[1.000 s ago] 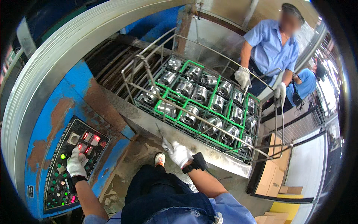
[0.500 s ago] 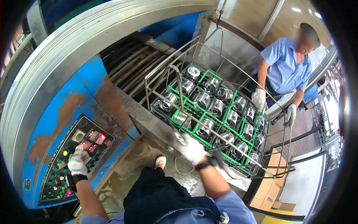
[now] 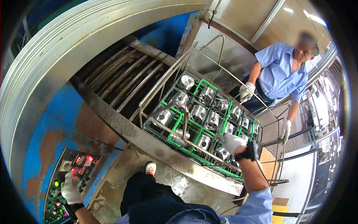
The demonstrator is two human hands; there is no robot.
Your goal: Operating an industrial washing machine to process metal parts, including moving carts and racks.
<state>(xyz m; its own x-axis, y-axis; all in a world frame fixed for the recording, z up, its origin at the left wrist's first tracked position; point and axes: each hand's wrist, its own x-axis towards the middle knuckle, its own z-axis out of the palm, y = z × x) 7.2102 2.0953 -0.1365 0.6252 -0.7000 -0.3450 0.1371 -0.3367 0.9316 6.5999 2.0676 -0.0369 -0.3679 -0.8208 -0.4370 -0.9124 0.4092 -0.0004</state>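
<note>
My left hand [image 3: 71,191], in a white knit glove, is at the button panel [image 3: 52,203] on the blue machine, fingers stretched out toward its upper buttons and holding nothing. My right hand [image 3: 234,143], also gloved, reaches over the near rail of a wire basket [image 3: 223,164]. It hovers over or touches the pistons there; its fingertips are blurred, and I cannot tell if they grip anything. Shiny metal pistons [image 3: 197,114] stand in rows between green-coated dividers. Some pistons are partly hidden behind my right hand and the rail.
Behind the basket stands a co-worker [image 3: 281,71] in a blue shirt, one gloved hand [image 3: 247,92] by its far rail, the other [image 3: 285,130] at its right end. A slatted metal bed [image 3: 128,76] lies left of the basket. A curved metal frame [image 3: 48,67] arches over the machine.
My right hand has moved right and farther in, from the basket's near edge to above the pistons. My left hand stays at the panel. The whole view has shifted a little.
</note>
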